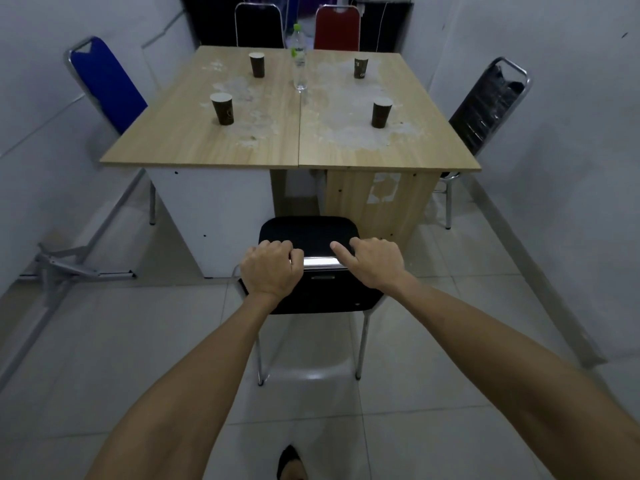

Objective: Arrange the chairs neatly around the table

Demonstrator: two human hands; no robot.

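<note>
hands: l hand [272,268] & r hand [373,264] clamp black chair [325,293] backrest by table [194,147].

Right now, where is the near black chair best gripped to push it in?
Grip the black chair by its backrest top rail, from behind, near each end: the back faces the person, seat toward the table. Left hand and right hand hold there.
</note>
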